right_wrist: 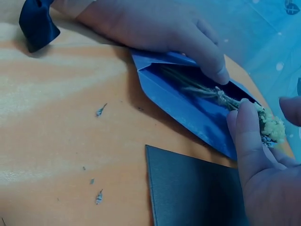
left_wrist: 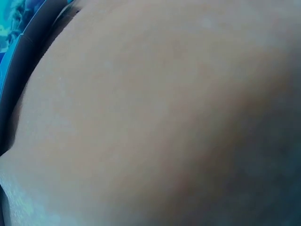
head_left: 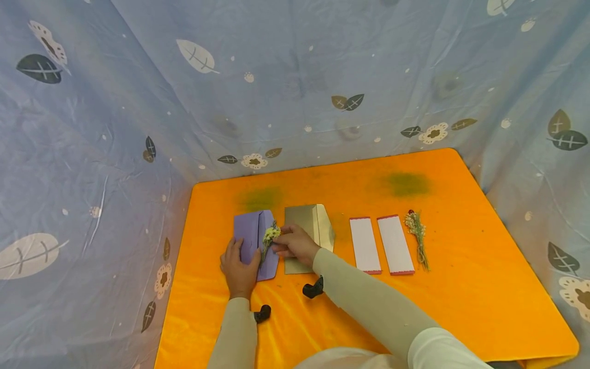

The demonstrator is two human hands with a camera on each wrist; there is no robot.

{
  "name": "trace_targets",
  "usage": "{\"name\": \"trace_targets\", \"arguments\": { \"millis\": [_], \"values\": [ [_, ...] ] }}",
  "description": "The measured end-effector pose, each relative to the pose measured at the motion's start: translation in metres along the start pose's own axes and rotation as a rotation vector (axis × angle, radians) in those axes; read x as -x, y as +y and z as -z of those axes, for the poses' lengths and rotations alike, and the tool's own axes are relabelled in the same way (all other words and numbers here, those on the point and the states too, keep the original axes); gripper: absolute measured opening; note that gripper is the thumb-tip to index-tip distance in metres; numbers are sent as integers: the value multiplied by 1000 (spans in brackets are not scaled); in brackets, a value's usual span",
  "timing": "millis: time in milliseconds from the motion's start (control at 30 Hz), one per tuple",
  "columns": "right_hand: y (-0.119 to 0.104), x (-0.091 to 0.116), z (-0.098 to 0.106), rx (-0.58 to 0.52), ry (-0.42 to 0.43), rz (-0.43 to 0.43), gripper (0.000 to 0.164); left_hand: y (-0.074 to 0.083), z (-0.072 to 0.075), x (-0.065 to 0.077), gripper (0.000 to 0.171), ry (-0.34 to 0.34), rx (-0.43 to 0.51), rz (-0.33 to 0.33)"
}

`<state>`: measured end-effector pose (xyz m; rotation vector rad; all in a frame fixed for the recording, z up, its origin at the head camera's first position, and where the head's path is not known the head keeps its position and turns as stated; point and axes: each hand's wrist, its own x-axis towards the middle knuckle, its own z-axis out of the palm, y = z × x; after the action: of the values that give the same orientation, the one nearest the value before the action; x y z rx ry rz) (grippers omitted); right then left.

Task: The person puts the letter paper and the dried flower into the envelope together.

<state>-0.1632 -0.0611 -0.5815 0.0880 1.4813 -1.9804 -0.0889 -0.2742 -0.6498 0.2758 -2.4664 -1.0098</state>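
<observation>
A purple envelope (head_left: 246, 230) lies at the left of the table with its flap unfolded to the right; it looks blue in the right wrist view. My left hand (head_left: 240, 271) holds its near part, thumb by the gaping mouth. My right hand (head_left: 297, 243) pinches a small dried flower bunch (head_left: 271, 234) with pale yellow heads. In the right wrist view, the bunch's tied stems (right_wrist: 207, 90) point into the envelope's mouth, and the heads stay outside. The left wrist view is filled by blurred skin.
A gold envelope (head_left: 299, 215) lies beside the purple one, partly under my right hand. Farther right are two white cards (head_left: 366, 246) with red ends and another dried bunch (head_left: 418, 238) with a red flower. Small plant bits (right_wrist: 99, 197) lie on the orange cloth (head_left: 332, 318).
</observation>
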Motion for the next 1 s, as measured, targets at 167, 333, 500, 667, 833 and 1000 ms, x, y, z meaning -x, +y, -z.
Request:
{"name": "trace_targets", "arguments": {
  "millis": [167, 333, 500, 667, 833, 1000],
  "values": [
    [0, 1, -1, 11, -36, -12, 70, 1, 0, -1, 66, 10, 1, -15],
    [2, -3, -3, 28, -76, -31, 75, 1, 0, -1, 66, 17, 14, -23],
    [2, -7, -3, 56, -102, -43, 76, 0, -1, 0, 66, 5, 16, -13],
    [-2, -8, -7, 63, -80, -33, 75, -4, -2, 0, 66, 7, 13, -11],
    [0, -10, -10, 28, 4, -9, 62, -6, -4, 0, 66, 8, 7, -6],
    [-2, -14, -13, 31, 14, 5, 49, -3, -1, 0, 66, 8, 21, -7]
  ]
}}
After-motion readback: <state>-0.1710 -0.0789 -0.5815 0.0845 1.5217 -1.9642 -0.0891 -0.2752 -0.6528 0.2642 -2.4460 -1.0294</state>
